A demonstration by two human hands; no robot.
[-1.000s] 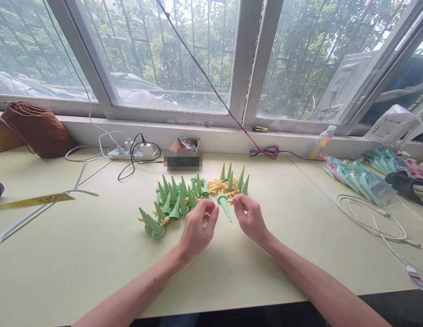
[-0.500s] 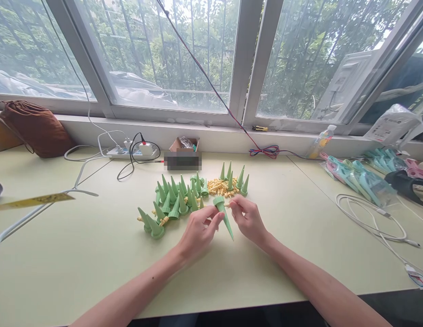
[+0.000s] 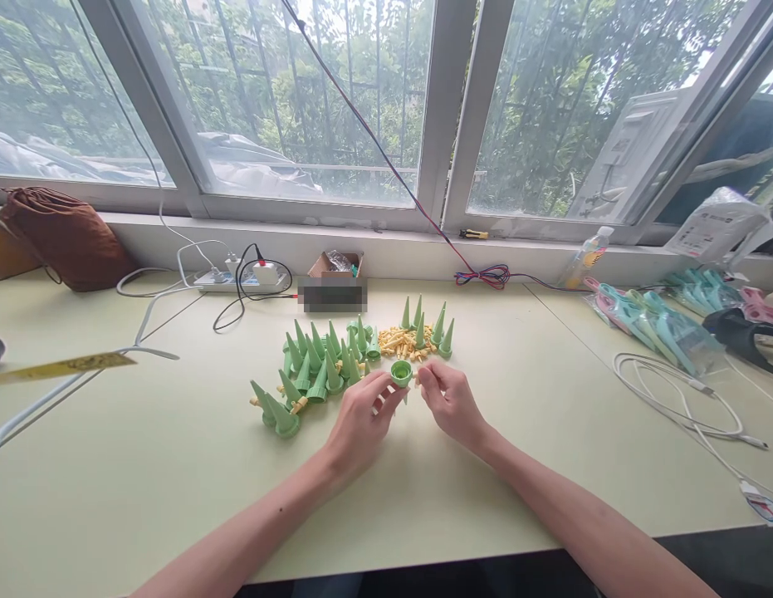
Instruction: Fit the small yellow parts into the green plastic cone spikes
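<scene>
My left hand (image 3: 361, 419) pinches a green plastic cone (image 3: 401, 373) by its wide end, the round opening turned up toward me. My right hand (image 3: 449, 402) is closed just right of it, its fingertips pinching a small yellow piece (image 3: 417, 378) at the cone's rim. Behind my hands lies a heap of green cones (image 3: 317, 364), some with yellow pieces fitted. A pile of loose yellow pieces (image 3: 406, 342) sits beyond, ringed by several upright green cones (image 3: 447, 339).
A brown bag (image 3: 66, 237) and a power strip (image 3: 240, 276) with cables lie at the back left. A small cardboard box (image 3: 336, 266) stands by the sill. Packs of pastel clips (image 3: 653, 324) and a white cable (image 3: 685, 394) are on the right. A yellow tape (image 3: 62, 365) crosses the left.
The cone in my left hand has swung from pointing down and right to pointing away, so its open end faces me. My right hand stays at its rim.
</scene>
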